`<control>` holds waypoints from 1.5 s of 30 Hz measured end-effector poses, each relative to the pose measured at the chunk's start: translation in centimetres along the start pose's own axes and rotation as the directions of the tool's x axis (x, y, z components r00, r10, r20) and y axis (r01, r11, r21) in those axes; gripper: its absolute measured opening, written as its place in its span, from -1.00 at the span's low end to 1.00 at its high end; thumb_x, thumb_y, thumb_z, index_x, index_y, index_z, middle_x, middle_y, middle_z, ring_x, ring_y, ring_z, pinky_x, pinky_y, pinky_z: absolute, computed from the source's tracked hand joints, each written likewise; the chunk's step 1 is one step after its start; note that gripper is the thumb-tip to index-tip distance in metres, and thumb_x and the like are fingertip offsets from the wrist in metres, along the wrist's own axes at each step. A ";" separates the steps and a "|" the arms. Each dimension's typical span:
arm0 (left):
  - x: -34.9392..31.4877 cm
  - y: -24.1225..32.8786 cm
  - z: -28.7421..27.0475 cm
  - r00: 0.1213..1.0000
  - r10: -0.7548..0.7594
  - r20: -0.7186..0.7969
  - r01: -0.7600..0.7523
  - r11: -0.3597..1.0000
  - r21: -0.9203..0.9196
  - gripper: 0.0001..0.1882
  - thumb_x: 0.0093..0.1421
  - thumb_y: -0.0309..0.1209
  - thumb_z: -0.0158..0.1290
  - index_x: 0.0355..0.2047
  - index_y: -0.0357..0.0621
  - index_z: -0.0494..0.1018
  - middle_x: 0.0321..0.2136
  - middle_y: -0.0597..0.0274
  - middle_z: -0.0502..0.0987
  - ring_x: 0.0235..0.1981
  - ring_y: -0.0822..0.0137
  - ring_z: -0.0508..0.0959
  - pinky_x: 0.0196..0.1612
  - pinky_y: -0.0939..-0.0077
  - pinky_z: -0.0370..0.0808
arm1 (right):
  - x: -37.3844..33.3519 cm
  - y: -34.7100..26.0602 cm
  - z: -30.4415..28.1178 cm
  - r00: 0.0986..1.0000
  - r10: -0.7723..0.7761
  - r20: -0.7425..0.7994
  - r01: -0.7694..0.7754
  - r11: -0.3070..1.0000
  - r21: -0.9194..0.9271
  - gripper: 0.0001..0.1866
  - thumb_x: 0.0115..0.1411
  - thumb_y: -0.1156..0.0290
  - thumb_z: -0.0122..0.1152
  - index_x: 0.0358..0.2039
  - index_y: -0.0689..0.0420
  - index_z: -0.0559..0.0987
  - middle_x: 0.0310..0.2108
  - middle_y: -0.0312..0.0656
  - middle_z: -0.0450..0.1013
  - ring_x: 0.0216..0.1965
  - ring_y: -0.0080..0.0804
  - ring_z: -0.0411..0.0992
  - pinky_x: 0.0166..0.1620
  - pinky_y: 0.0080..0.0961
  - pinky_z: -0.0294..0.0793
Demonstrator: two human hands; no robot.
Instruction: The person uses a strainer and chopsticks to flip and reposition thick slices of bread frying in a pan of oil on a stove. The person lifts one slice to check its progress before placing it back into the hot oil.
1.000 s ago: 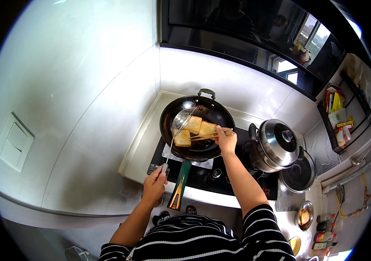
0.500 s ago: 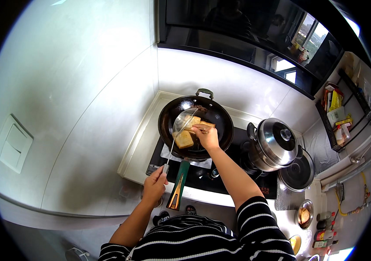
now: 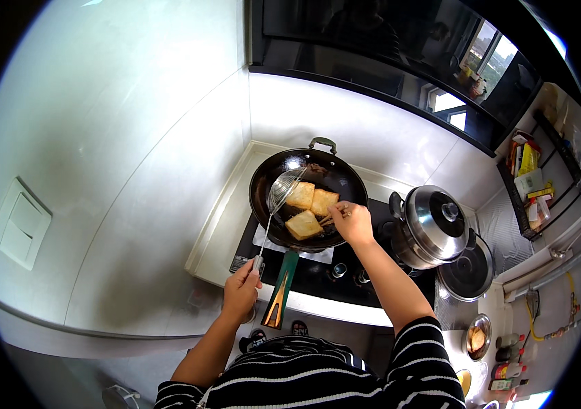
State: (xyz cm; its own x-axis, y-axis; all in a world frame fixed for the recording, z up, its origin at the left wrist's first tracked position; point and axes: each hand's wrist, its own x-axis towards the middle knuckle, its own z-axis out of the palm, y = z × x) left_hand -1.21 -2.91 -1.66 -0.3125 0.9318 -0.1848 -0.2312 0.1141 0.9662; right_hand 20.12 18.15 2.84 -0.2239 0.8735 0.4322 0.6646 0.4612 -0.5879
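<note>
Fingers of the right hand pinch chopsticks beside three golden slabs lying in a black wok; those of the left hand are wrapped round a skimmer. Farther right, a lidded pot hides its contents.

Three golden-brown square slices lie in a dark, green-handled wok at center frame; a metal skimmer slants over its left side, thin chopsticks tilted at right.

The stove, wok and pot show a kitchen
</note>
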 end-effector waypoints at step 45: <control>0.2 0.4 0.8 0.999 -0.038 -0.026 0.038 0.999 -0.015 -0.61 0.27 -0.40 -0.06 0.11 -0.19 0.36 -0.60 0.42 0.37 -0.71 0.67 0.23 -0.67 0.76 0.16 | -3.8 2.0 1.4 0.884 -0.466 -0.031 0.465 0.875 0.135 -0.86 0.05 0.36 0.32 -0.42 0.14 0.60 -0.43 -0.18 0.55 -0.38 -0.18 0.53 -0.31 -0.38 0.52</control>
State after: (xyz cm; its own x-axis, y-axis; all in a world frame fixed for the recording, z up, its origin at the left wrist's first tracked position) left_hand -0.62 -2.35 -1.13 -0.3269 0.9176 -0.2263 -0.2570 0.1441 0.9556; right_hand 21.32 15.99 -0.90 -0.4850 0.5530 0.6774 0.3813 0.8309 -0.4053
